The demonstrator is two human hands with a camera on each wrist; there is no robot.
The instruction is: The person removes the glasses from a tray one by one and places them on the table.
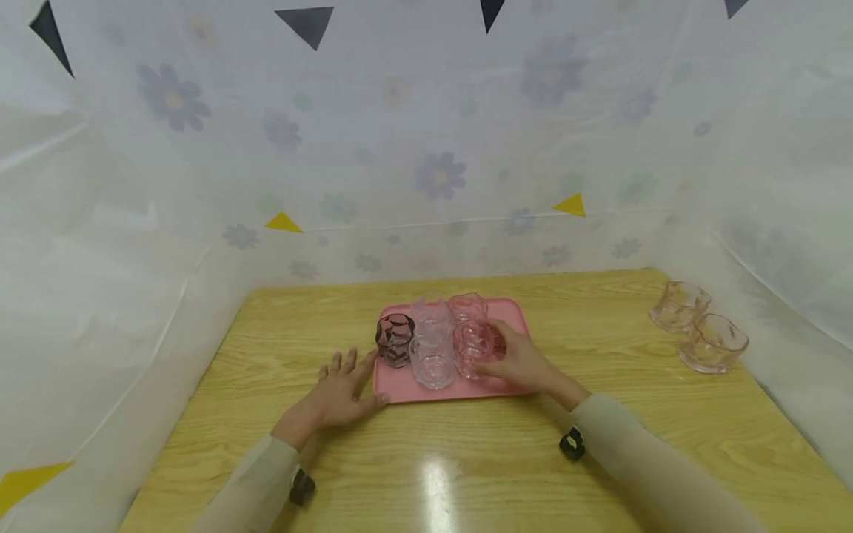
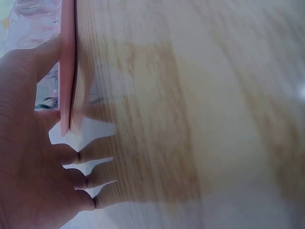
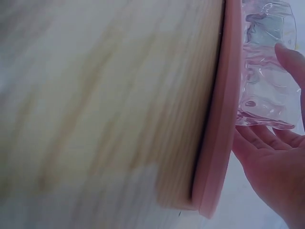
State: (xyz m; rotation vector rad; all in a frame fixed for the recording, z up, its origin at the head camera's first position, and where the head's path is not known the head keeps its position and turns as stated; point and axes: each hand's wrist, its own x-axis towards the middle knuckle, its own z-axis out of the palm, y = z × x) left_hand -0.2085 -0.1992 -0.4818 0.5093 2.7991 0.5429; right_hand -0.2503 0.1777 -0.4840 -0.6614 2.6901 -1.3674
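My right hand [image 1: 516, 361] holds a pink-tinted glass cup [image 1: 472, 344] at the front right of the pink tray [image 1: 400, 392]. Thumb in front and fingers at its far side, they straddle the cup [image 3: 267, 90] in the right wrist view. At the tray's left edge, my left hand [image 1: 340, 392] lies with fingers spread, fingertips on the table and thumb touching the tray's front left corner. Beside it on the tray is a dark purple glass cup [image 1: 395, 340]. Clear glass cups [image 1: 433, 363] stand in the middle, and another pink cup [image 1: 469, 305] sits behind the held one.
Two pale peach glass cups stand at the table's right side, one farther back [image 1: 680, 305] and one nearer [image 1: 713, 344]. The wooden table [image 1: 426, 459] is enclosed by white flower-patterned sheeting [image 1: 373, 148] at the back and sides.
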